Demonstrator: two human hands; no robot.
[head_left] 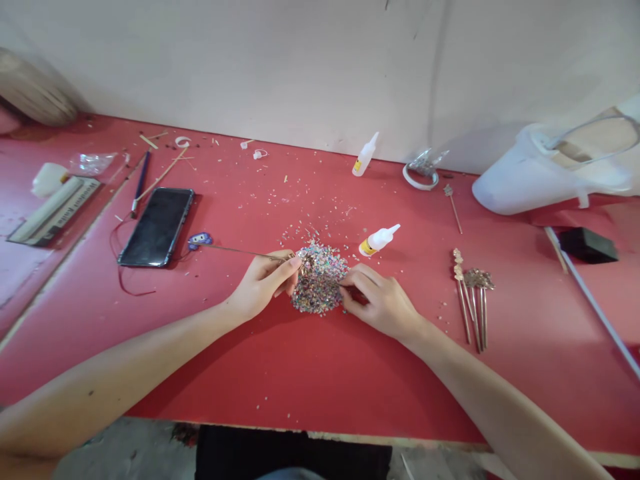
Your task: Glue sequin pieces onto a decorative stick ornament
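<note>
Fingers (289, 268) of left hand (263, 285) closed in a pinch on thin metal pin (235, 250), close to its ornamented end. Shaft running left and slightly up, ending beside small blue piece (200, 240). Fingers (356, 279) of right hand (383, 305) drawn together, tips touching right edge of heap of tiny multicoloured beads (319, 281); any bead between them too small to tell. Heap lying on red tabletop (300, 373) between both hands, worked end of pin over its upper left edge.

Handling, by judgement: pin light and stiff, likely springy along its length, best gripped near the decorated end to steady the tip; ornament probably fragile. Beads light, hard, smooth and loose, apt to roll or scatter; best taken singly in a fingertip pinch.

Just beyond heap: small white plastic glue bottle with yellow label (379, 240), on its side, nozzle pointing right. Farther back, near wall: second white glue bottle (365, 155), tilted. Right of right hand, apart from it: cluster of gold-toned metal pins with ornate heads (473, 300), laid side by side. At left: glossy black smartphone (157, 227), flat and face up, thin red cord (131, 283) looping beside it. At far right: white moulded shape (540, 177) and matte black block (587, 245). Stray beads and chips speckling matte surface around heap.
</note>
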